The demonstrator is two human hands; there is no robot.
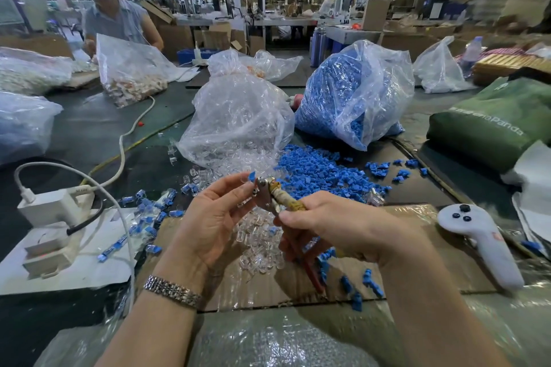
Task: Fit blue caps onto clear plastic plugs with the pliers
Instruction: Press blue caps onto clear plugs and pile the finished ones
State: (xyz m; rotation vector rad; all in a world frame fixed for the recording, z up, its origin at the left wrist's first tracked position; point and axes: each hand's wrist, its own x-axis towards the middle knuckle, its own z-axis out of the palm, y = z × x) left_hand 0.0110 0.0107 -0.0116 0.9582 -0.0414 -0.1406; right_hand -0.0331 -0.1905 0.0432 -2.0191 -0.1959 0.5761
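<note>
My right hand (328, 226) grips the pliers (275, 198) by their wrapped handles. My left hand (220, 211) pinches a blue cap (252, 176) at the pliers' head; whether a plug sits there, I cannot tell. Clear plugs (259, 244) lie on the cardboard (417, 247) below. Loose blue caps (316, 173) lie beyond, before two bags (238, 110).

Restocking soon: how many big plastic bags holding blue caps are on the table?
1 clearly: the bag of blue caps stands behind the loose blue pile, right of the bag of clear plugs. The blurred far-left bags' contents are unclear.
</note>
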